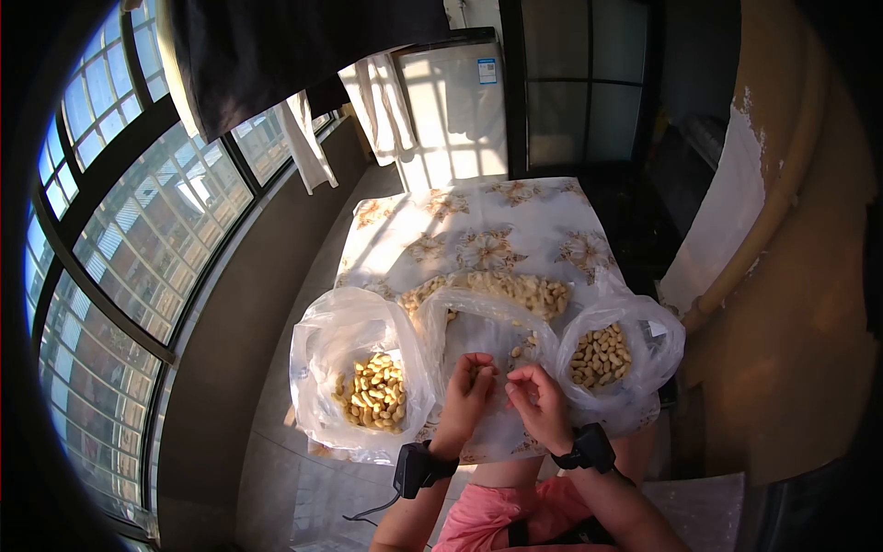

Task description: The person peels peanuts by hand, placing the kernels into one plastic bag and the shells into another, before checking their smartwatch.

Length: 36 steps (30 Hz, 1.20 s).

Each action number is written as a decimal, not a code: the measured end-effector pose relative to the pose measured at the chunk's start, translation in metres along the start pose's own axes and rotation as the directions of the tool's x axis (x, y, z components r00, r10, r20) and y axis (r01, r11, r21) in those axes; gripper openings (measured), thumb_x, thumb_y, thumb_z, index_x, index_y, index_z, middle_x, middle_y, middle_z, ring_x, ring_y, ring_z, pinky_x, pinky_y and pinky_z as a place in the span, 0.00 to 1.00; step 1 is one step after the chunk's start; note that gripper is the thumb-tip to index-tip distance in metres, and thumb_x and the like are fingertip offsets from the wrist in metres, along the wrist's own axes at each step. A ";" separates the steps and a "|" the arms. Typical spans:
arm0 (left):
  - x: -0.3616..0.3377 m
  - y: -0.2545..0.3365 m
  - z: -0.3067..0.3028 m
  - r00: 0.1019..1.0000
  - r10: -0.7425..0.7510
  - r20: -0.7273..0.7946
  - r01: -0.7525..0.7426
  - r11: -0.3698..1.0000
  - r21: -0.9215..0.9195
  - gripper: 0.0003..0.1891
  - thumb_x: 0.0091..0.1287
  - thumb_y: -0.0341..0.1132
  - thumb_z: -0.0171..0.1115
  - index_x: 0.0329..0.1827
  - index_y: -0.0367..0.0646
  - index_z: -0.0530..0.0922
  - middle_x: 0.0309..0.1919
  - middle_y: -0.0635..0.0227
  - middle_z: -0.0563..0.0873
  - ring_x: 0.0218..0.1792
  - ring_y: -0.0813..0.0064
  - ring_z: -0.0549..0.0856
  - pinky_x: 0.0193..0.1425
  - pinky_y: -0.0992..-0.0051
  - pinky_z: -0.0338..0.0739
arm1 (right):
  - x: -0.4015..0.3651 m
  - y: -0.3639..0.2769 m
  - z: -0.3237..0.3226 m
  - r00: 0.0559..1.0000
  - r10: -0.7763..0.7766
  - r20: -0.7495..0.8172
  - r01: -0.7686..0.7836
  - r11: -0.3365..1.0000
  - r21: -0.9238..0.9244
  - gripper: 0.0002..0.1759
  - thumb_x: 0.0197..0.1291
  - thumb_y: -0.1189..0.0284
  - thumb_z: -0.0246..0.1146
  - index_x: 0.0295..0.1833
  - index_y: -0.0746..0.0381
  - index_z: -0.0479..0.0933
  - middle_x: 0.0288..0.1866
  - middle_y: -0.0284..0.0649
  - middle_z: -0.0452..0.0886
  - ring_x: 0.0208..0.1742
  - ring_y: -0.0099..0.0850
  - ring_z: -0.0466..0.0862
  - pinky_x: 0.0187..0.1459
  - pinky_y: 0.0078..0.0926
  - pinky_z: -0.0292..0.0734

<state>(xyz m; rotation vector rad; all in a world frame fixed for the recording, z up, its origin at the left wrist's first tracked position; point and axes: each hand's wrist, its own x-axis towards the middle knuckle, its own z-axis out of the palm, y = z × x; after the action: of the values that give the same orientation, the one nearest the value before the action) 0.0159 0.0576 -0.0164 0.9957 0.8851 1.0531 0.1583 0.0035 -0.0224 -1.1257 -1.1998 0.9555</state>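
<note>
In the head view, the left hand [472,385] and right hand [541,402] are held near each other at lower centre, fingers curled; whether either grip is closed on anything cannot be told. Peanuts [375,391] are seen inside the left bag [315,373] and right bag [660,345] on the bench [543,213].

Peanuts [375,391] heaped in open translucent bags [313,368]

Pink shorts [471,520] are worn; a blocky black device [418,469] is strapped to the left wrist, with a thin dark cable [377,510] attached, and a similar black band [590,448] is fastened around the right wrist
</note>
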 end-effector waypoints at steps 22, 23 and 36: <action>-0.016 -0.003 0.002 0.941 0.339 0.025 -0.294 0.775 0.559 0.11 0.76 0.37 0.62 0.53 0.40 0.76 0.34 0.61 0.88 0.35 0.66 0.90 0.40 0.70 0.81 | 0.002 -0.006 0.000 0.995 -0.081 0.051 0.089 0.982 -0.167 0.13 0.67 0.78 0.66 0.56 0.66 0.78 0.42 0.40 0.84 0.41 0.26 0.84 0.44 0.23 0.80; -0.015 -0.004 0.001 0.941 0.336 0.036 -0.297 0.773 0.560 0.13 0.75 0.39 0.63 0.54 0.42 0.75 0.34 0.59 0.89 0.35 0.57 0.90 0.38 0.67 0.82 | 0.003 -0.005 0.000 0.995 -0.093 0.048 0.100 0.980 -0.171 0.12 0.68 0.77 0.65 0.56 0.66 0.78 0.42 0.39 0.84 0.41 0.26 0.84 0.43 0.23 0.80; -0.016 -0.002 0.001 0.933 0.341 0.116 -0.333 0.689 0.643 0.10 0.75 0.40 0.61 0.48 0.43 0.78 0.34 0.55 0.87 0.35 0.47 0.88 0.36 0.61 0.80 | -0.001 0.004 -0.002 0.999 -0.002 0.041 0.003 1.000 -0.027 0.11 0.73 0.72 0.63 0.53 0.67 0.76 0.43 0.36 0.83 0.38 0.21 0.83 0.38 0.20 0.81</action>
<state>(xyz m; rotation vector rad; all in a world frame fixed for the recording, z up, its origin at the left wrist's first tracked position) 0.0127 0.0417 -0.0160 1.8091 1.1452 1.0677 0.1607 0.0026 -0.0268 -1.1302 -1.2501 0.9671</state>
